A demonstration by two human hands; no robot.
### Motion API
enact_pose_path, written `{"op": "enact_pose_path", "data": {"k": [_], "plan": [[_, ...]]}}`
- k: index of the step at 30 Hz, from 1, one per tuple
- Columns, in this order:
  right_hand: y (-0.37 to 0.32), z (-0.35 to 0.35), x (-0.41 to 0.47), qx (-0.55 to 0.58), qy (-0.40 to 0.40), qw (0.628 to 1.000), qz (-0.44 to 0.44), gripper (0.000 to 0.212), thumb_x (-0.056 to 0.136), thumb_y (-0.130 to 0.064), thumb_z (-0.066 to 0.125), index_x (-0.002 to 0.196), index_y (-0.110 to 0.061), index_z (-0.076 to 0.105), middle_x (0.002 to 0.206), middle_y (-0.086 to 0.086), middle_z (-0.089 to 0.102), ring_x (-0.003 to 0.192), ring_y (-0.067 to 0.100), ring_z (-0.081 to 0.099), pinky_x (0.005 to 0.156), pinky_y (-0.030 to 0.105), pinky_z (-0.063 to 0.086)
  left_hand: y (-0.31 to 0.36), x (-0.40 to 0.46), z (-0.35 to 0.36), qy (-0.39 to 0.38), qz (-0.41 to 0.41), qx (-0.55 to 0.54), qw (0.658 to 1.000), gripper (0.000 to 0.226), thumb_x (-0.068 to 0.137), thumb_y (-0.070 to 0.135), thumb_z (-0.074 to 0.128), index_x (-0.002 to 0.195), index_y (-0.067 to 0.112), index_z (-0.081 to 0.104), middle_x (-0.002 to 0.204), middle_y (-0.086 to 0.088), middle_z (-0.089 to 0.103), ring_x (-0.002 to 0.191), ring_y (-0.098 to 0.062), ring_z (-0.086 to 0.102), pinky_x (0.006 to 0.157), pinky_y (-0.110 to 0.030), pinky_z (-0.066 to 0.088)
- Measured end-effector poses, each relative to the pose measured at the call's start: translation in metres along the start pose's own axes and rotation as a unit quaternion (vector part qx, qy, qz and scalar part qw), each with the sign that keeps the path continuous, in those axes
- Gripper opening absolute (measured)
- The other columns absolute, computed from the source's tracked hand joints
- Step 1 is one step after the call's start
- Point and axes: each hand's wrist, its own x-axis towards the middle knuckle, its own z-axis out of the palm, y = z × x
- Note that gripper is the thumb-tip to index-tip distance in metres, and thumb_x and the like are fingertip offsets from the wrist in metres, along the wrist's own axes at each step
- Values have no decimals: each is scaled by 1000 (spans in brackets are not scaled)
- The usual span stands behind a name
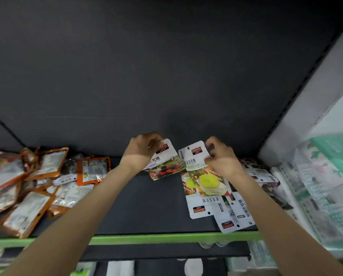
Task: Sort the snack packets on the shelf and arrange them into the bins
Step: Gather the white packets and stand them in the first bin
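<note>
The dark shelf (146, 206) is messy. My left hand (141, 151) pinches a berry packet (164, 164); my right hand (222, 156) pinches a green one (192, 156). Piles wait, and I see no bins.

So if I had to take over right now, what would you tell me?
Left hand: pinches the top of a white berry packet, held up over the shelf.
Right hand: pinches the top of a white green-fruit packet.
More white packets lie in a heap on the shelf's right side, under the right hand. Orange packets lie piled on the left side.
Done: the two kinds look roughly split left and right.
Left: no bin is in clear view, so nothing seems binned yet. Decide where the two held packets go, then move both piles.
</note>
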Motion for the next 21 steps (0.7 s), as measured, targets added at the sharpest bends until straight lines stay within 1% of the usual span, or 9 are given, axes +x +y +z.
{"op": "enact_pose_path", "data": {"k": [2, 3, 5, 7, 10, 13, 17, 19, 21], "plan": [[-27, 4, -5, 3, -20, 999, -39, 53, 80, 1, 58, 123, -29, 50, 100, -2, 66, 87, 18, 63, 74, 30, 52, -10, -15, -19, 33, 0, -3, 999, 11, 92, 15, 58, 95, 15, 69, 86, 1, 68, 79, -17, 61, 69, -25, 45], [-42, 8, -6, -3, -26, 998, -62, 55, 81, 0, 57, 125, -31, 51, 105, -4, 67, 91, 18, 64, 76, 29, 52, -16, -24, -30, 48, 1, 0, 999, 11, 92, 14, 58, 97, 13, 69, 88, -1, 69, 80, -19, 62, 71, -26, 46], [-71, 19, -8, -16, -31, 995, -91, 39, 86, -9, 57, 119, -28, 59, 112, -6, 68, 95, 19, 63, 78, 28, 50, -31, -41, -52, 72, 1, 12, 997, 13, 91, 10, 59, 100, 9, 69, 90, -5, 71, 81, -19, 62, 69, -21, 42], [-98, 36, -11, -23, -35, 994, -104, 24, 91, -21, 56, 112, -27, 64, 109, -3, 69, 95, 20, 63, 80, 33, 51, -48, -58, -77, 93, -9, 26, 995, 15, 91, 10, 59, 102, 7, 69, 88, -5, 70, 76, -14, 60, 65, -13, 38], [-139, 66, -20, -2, -39, 990, -135, 21, 93, -34, 54, 108, -25, 67, 101, -1, 70, 87, 19, 64, 77, 38, 54, -73, -88, -119, 117, -19, 33, 992, 13, 92, 15, 59, 99, 8, 69, 80, 3, 65, 67, -2, 55, 62, -4, 37], [-185, 100, -34, 17, -28, 979, -200, 21, 92, -32, 58, 107, -21, 67, 99, -2, 69, 88, 19, 63, 71, 37, 54, -102, -118, -163, 139, -17, 54, 989, 9, 92, 16, 60, 92, 13, 69, 76, 8, 63, 69, -9, 60, 63, -14, 39], [-256, 142, -55, 30, 2, 961, -273, 8, 88, -21, 62, 93, -28, 61, 92, -10, 68, 86, 17, 63, 69, 38, 54, -146, -159, -228, 178, -25, 86, 980, 11, 92, 18, 61, 94, 14, 70, 83, 1, 67, 75, -14, 62, 63, -14, 40], [-294, 164, -71, 46, 6, 955, -293, 20, 86, -15, 63, 95, -32, 61, 91, -15, 68, 85, 11, 64, 70, 37, 55, -170, -182, -260, 192, -27, 91, 977, 10, 91, 18, 62, 93, 15, 71, 83, 1, 64, 76, -14, 60, 68, -22, 42], [-330, 190, -87, 47, 1, 953, -300, 28, 84, -13, 64, 98, -36, 64, 93, -18, 69, 86, 7, 64, 72, 36, 55, -194, -202, -292, 198, -33, 89, 976, 7, 90, 17, 64, 91, 17, 71, 82, 5, 64, 77, -12, 61, 70, -20, 45]]}}
